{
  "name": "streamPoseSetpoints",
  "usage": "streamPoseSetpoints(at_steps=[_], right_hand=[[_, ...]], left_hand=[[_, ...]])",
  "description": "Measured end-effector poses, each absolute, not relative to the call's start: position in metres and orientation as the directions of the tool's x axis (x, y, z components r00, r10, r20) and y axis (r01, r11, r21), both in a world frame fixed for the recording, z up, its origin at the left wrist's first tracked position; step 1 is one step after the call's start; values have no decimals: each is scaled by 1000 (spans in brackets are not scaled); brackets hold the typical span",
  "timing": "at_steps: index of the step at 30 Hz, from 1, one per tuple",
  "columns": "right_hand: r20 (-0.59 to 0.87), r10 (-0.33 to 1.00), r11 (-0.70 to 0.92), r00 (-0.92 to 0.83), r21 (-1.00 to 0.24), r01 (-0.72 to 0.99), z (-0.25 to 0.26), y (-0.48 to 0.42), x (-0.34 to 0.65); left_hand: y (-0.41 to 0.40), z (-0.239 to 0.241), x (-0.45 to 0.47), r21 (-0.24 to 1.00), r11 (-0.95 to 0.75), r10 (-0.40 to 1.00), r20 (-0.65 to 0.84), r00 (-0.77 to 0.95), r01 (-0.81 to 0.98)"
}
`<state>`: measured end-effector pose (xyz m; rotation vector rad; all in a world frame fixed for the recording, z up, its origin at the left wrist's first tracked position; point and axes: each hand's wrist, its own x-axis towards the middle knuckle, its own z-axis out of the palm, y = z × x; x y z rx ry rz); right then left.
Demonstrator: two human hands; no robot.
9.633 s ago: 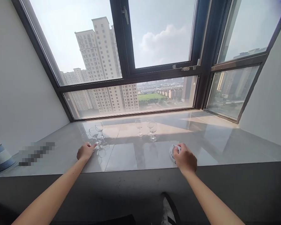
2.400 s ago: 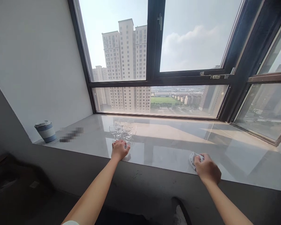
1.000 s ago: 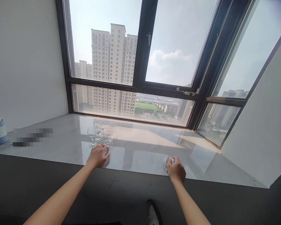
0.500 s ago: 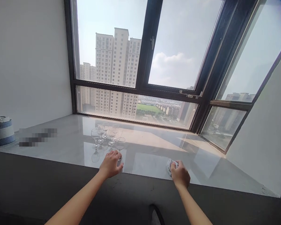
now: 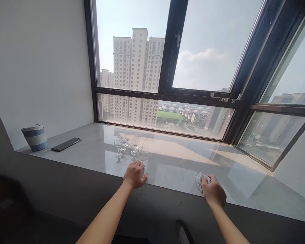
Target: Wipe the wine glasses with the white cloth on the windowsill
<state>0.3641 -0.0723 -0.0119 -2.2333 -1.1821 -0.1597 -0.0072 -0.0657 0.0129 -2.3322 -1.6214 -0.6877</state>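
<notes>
My left hand (image 5: 134,174) is at the front edge of the sill, its fingers curled about the lower part of the nearest stemmed glass (image 5: 143,153). That glass stands upright, and its stem and foot are partly hidden by the fingers. Just behind it, several more clear stemmed glasses (image 5: 118,144) stand close together, upright. My right hand (image 5: 215,192) is closed on a crumpled, light-coloured cloth (image 5: 200,182), which rests on the sill to the right of the glasses.
The shiny grey sill (image 5: 173,173) ends in a front edge below my hands. A blue-and-white lidded cup (image 5: 37,139) and a dark phone (image 5: 66,144) are on its left end. A dark-framed window (image 5: 165,98) rises behind, with tall buildings outside.
My view has turned left, so everything sits farther right and the cup shows whole. Both hands keep about the same places by the glass and on the cloth.
</notes>
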Motion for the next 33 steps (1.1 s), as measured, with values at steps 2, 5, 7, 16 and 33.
streamPoseSetpoints(at_steps=[2,5,7,16,33], right_hand=[[359,718,-423,596,-456,783,-11,-73,363],[355,721,-419,595,-461,783,-8,-75,362],[356,720,-419,595,-461,783,-7,-76,361],[341,725,-424,598,-462,779,-5,-77,360],[363,722,-411,589,-458,788,-9,-75,363]], left_hand=[[-66,14,-7,90,-369,832,475,285,925],[-67,16,-7,105,-356,856,436,279,929],[-68,18,-6,114,-343,871,411,270,932],[-68,18,-6,122,-346,876,399,273,930],[-72,22,-5,116,-340,878,395,270,933]])
